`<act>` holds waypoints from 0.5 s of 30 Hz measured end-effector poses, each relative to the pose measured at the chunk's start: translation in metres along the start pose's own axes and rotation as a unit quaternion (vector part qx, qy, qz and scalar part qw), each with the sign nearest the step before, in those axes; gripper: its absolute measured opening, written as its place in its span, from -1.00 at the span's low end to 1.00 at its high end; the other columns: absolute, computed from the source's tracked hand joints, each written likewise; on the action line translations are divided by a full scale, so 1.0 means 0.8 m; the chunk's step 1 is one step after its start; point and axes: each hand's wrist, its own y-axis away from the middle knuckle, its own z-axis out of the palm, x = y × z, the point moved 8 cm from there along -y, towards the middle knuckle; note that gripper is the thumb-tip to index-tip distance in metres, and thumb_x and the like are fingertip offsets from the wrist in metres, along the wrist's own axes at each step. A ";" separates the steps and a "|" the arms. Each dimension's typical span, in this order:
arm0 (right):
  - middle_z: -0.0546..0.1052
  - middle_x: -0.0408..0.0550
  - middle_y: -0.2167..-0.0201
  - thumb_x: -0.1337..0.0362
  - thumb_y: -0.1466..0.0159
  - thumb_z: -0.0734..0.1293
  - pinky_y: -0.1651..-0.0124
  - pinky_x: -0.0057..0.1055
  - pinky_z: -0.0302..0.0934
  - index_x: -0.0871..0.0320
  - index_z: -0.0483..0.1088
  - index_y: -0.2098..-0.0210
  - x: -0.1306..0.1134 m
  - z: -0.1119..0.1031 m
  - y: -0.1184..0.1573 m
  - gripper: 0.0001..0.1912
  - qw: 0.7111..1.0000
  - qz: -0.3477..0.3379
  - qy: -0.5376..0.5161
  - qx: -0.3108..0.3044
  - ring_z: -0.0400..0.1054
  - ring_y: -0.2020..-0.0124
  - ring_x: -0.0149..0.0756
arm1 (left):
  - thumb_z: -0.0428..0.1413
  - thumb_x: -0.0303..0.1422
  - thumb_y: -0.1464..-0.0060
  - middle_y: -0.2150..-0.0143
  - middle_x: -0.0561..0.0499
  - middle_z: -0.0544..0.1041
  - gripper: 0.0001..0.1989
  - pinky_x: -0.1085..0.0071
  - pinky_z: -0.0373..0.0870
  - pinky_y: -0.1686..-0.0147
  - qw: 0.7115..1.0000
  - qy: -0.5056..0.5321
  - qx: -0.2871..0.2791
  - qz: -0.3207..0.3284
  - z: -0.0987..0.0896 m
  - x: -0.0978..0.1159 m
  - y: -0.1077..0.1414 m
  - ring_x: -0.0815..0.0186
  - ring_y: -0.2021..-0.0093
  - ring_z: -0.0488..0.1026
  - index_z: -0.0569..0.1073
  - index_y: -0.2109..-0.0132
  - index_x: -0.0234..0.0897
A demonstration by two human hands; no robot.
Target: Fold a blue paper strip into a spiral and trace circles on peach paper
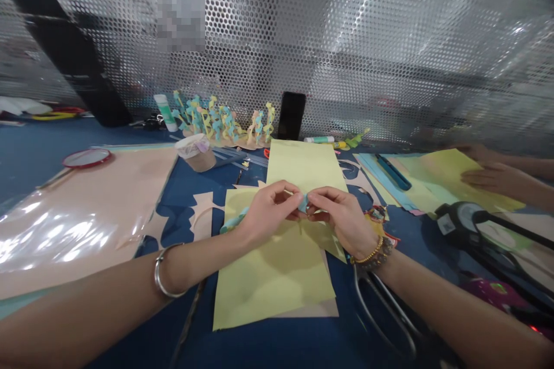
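My left hand [277, 204] and my right hand [335, 210] meet over the yellow paper sheets [272, 277]. Between their fingertips is a small light-blue paper piece [303, 204], pinched from both sides. Both hands have their fingers closed on it. Another light-blue paper strip [234, 221] lies at the left edge of the yellow paper, beside my left forearm. Under my right wrist are the handles of large scissors [383, 311].
Behind stand paper decorations [223, 121], a phone [291, 116] and a paper cup [196, 153]. Plastic-wrapped paper [86, 213] lies left. At right are a black device [463, 225] and another person's hand [489, 179] on yellow paper.
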 end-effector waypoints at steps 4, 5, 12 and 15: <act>0.47 -0.14 0.55 0.18 -0.01 0.46 0.41 -0.48 0.28 0.21 0.47 0.47 0.002 -0.007 -0.001 -0.78 0.999 0.006 -0.031 0.021 0.35 0.49 -0.44 | 0.17 -0.32 0.02 0.41 0.04 0.50 -0.85 0.51 0.45 0.37 1.000 -0.012 0.004 0.003 0.000 -0.002 -0.003 0.44 0.42 0.48 0.44 0.33 -0.32; 0.47 -0.14 0.56 0.18 0.00 0.46 0.42 -0.49 0.27 0.21 0.46 0.47 0.003 -0.008 -0.001 -0.78 0.999 0.006 -0.034 0.022 0.35 0.50 -0.45 | 0.17 -0.32 0.02 0.40 0.03 0.50 -0.86 0.52 0.45 0.37 1.000 -0.019 0.006 0.006 0.000 -0.002 -0.003 0.45 0.42 0.46 0.45 0.34 -0.33; 0.48 -0.13 0.53 0.15 -0.04 0.44 0.44 -0.49 0.28 0.19 0.46 0.44 -0.002 -0.003 0.001 -0.77 1.000 -0.006 -0.009 0.003 0.36 0.49 -0.43 | 0.15 -0.33 0.01 0.46 0.05 0.48 -0.87 0.49 0.45 0.40 0.999 -0.026 0.025 0.008 -0.005 0.000 -0.002 0.45 0.47 0.45 0.45 0.35 -0.33; 0.49 -0.12 0.52 0.12 -0.04 0.44 0.45 -0.46 0.30 0.20 0.46 0.44 -0.003 0.001 0.001 -0.75 1.000 -0.006 0.029 -0.006 0.37 0.48 -0.41 | 0.16 -0.33 0.01 0.47 0.06 0.47 -0.87 0.50 0.45 0.40 0.999 -0.027 0.033 0.018 -0.006 0.004 -0.002 0.45 0.47 0.45 0.46 0.35 -0.32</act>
